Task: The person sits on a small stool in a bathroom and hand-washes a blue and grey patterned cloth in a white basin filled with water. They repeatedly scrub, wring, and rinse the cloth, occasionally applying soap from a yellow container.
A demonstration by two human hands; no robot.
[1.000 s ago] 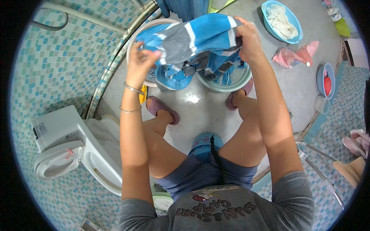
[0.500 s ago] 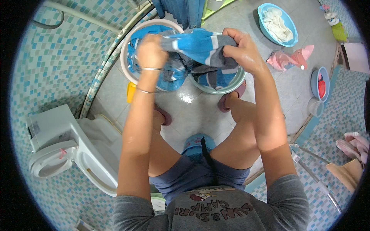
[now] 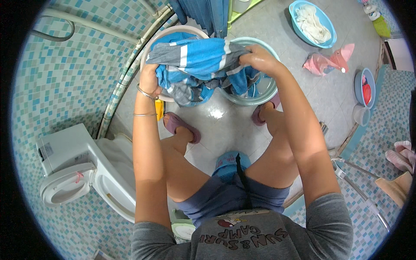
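A large wet-looking striped cloth (image 3: 203, 56) in blue, grey and white stretches between my hands, above two basins. My left hand (image 3: 149, 81) is closed around its left edge, beside the pale pink basin (image 3: 175, 29). Over the green-blue basin (image 3: 247, 103), my right hand (image 3: 262, 60) pinches the grey end of the cloth. Part of the fabric hangs into both basins and drapes across their touching rims. More of the same fabric fills the pink basin; water shows at the right side of the green-blue one.
A yellow object (image 3: 160, 109) is on the floor near my left slipper (image 3: 182, 126). A blue basin (image 3: 299, 30) of white laundry stands far right, near a pink plastic bag (image 3: 320, 64). A smaller blue basin (image 3: 359, 93) holds something red. A white toilet (image 3: 108, 182) is at left.
My left hand has moved down and left, spreading the cloth wider. The right hand has lowered slightly. The view has shifted a little.
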